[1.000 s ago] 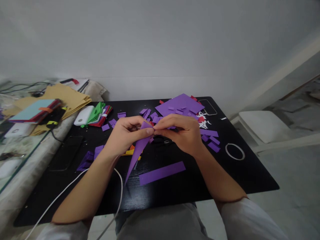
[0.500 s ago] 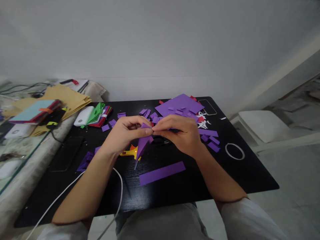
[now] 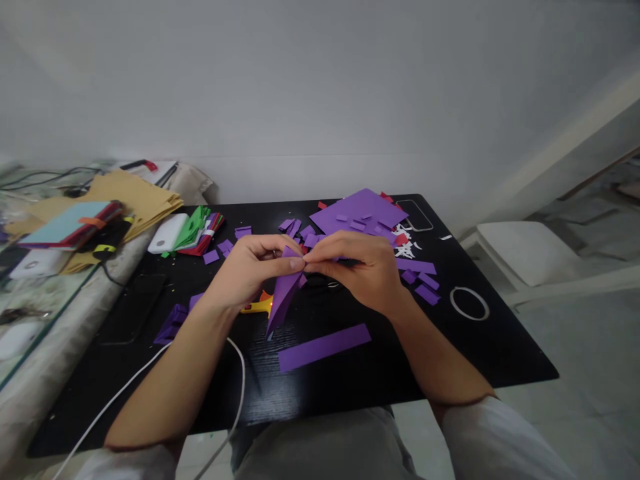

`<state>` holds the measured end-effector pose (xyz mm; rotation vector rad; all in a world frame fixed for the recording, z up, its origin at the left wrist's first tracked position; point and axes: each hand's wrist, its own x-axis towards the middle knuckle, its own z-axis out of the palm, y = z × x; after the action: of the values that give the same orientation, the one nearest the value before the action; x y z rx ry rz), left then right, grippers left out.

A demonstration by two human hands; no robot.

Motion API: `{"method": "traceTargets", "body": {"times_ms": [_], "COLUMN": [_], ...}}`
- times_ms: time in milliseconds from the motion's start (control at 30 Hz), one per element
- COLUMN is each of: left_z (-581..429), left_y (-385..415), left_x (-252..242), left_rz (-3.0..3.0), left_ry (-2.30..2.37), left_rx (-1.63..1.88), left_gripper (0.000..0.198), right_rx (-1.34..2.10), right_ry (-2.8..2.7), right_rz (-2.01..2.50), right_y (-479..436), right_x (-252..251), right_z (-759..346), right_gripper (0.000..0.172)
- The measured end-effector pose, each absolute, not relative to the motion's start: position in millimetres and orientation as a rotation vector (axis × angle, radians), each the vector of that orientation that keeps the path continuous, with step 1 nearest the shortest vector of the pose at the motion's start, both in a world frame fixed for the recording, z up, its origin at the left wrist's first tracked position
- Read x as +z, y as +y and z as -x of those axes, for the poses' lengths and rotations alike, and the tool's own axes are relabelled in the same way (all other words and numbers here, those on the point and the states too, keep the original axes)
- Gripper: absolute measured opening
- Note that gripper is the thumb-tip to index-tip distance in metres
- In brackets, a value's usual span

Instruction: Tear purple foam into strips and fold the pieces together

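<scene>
Between my two hands, above the middle of the black table, is a folded piece of purple paper (image 3: 284, 293) whose long end hangs down toward me. My left hand (image 3: 255, 267) pinches its upper part between thumb and fingers. The fingertips of my right hand (image 3: 357, 267) are closed at the paper's right edge, touching the left thumb tip. Behind the hanging paper lies a yellow glue gun (image 3: 257, 307), partly covered. A flat purple paper strip (image 3: 325, 347) rests on the table just below my hands.
A large purple sheet (image 3: 363, 207) with small cut pieces lies at the back. White scraps (image 3: 407, 243) and a pale ring (image 3: 470, 303) are on the right. Bundled coloured papers (image 3: 200, 230) stand left. A white cable (image 3: 243, 380) crosses the front left of the table (image 3: 350, 393).
The hanging end of the purple paper has turned slightly, showing a broader face and covering more of the glue gun. Both hands stay nearly in place.
</scene>
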<state>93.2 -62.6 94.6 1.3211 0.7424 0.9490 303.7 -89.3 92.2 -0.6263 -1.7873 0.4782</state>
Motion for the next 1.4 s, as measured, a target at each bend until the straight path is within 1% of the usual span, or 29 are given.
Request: {"method": "traceTargets", "body": {"times_ms": [167,433,567,633,700,1100,1233,1400], "left_z": [-92.5,-94.7,-96.3,-96.6,-96.9,-95.8,-97.7,-96.9], "left_y": [-63.7,-63.3,-63.8,-63.7,-63.6,-64.0,-65.0,-65.6], "left_x": [93.8,95.9,98.9,98.5,97.4,92.6,92.0,94.7], "left_rz": [-1.332,-1.33,-1.343,-1.355,-1.368,-1.384,-1.371,-1.399], "left_ry": [0.777,0.751,0.752,0.75,0.749,0.787,0.837,0.846], "left_rx": [0.937,0.979,1.051,1.065,1.07,1.033,1.081,1.204], "left_gripper": [0.015,0.013,0.012,0.01,0.008,0.012,0.014,0.012], "right_rx": [0.493,0.538,0.773,0.905,0.96,0.94,0.864,0.883], "right_ry": [-1.792,-1.749,-1.673,-1.63,-1.608,-1.618,-1.598,-1.572], "right_rz": [0.688,0.69,0.78,0.808,0.825,0.814,0.841,0.841], "right_y": [-90.6,-92.3,-93.8,-94.9,-96.2,-98.2,-96.9,-96.0], "right_x": [92.6,93.4,93.3,93.7,94.3,93.4,93.3,94.7], "right_z": [-304.0,-303.4,-301.8,-300.0,-297.9,-293.5,-292.6,-293.6], "right_gripper": [0.008,0.01,0.017,0.018,0.018,0.006,0.007,0.009]}}
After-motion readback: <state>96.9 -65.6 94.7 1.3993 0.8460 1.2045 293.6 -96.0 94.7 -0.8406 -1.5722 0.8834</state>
